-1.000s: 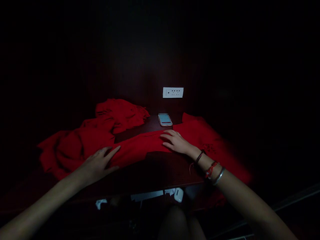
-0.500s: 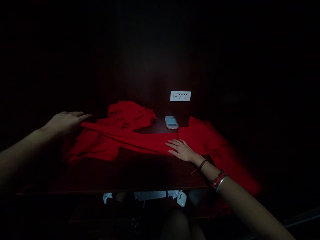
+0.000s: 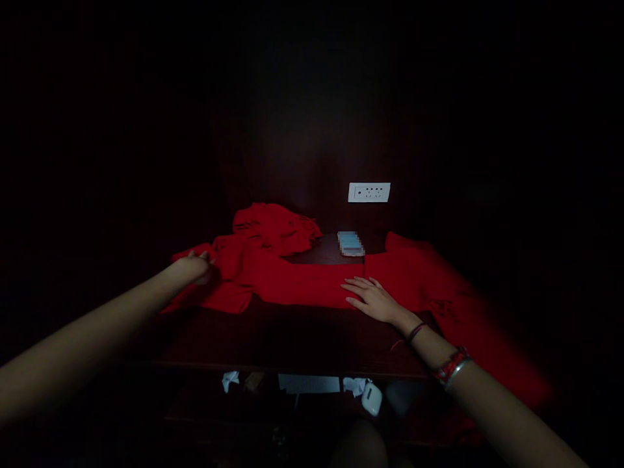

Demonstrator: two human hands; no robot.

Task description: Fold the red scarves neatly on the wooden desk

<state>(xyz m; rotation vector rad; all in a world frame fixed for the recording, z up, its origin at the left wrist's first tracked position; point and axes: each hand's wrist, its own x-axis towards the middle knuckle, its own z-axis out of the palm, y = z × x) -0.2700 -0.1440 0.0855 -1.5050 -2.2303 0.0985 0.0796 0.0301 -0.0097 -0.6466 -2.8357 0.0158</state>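
A long red scarf [image 3: 312, 283] lies across the dark wooden desk [image 3: 292, 338], its left part rumpled and its right part spreading toward the near right edge. My left hand [image 3: 195, 266] is at the scarf's left part, fingers curled in and partly hidden, with cloth at the fingertips. Flat on the scarf's middle rests my right hand [image 3: 373, 301], palm down and fingers stretched out. Behind the left part sits a bunched heap of red fringed cloth [image 3: 277, 227]; whether it joins the scarf I cannot tell.
A phone-like object [image 3: 351, 243], blurred out, lies behind the scarf. Above it, a white socket plate [image 3: 369, 192] is on the dark wall. Below the desk edge are crumpled tissue [image 3: 231, 381], paper [image 3: 309, 383] and a white earbud case [image 3: 372, 399]. The surroundings are very dark.
My left hand has come nearer and to the right, and the taut fold across the scarf has flattened out. My right hand stays on the cloth. The whole view has shifted slightly.
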